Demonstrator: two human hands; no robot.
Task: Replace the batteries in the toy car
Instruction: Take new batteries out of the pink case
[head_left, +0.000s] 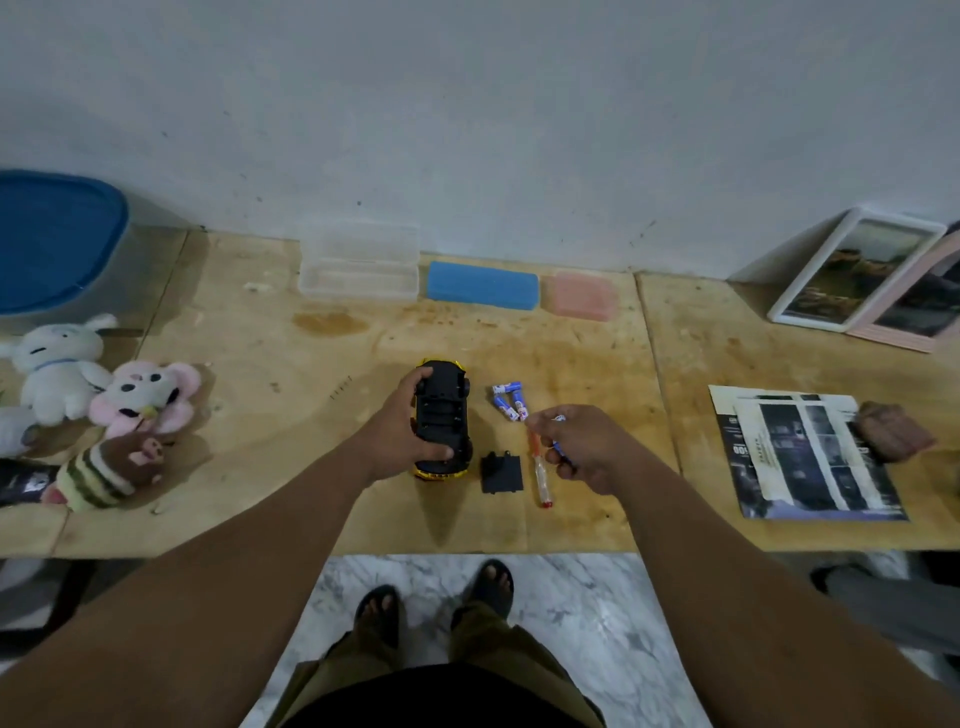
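Inspection from the head view, the only one supplied. Toy car (442, 415) lies upside down on the table (260, 467), near the middle of its front edge, black underside up and yellow body showing at both ends. My left hand (400, 431) grips it from the left side, fingers curled over the far end and thumb across the near end.

Battery cover (501, 473) is off and lies flat on the table just to the right of the car. The screwdriver (538, 470) lies beside the cover, its tip pointing toward the far edge. Three batteries (508, 400) lie loose together just beyond the screwdriver's tip, to the right of the car.

My right hand (576, 447) hovers over the screwdriver, fingers curled; it pinches what appears to be one more battery (562, 451), blue showing between the fingers. I cannot tell for certain that it is a battery.

Progress, as I judge it: cover unscrewed and removed, done. The compartment looks dark and I cannot tell whether any cells sit in it. Whether the loose cells are old or new cannot be told. Remaining: seat the fresh cells, refit the cover, drive the screw.

Both forearms reach forward from the front edge, left wrist turned inward over the car.
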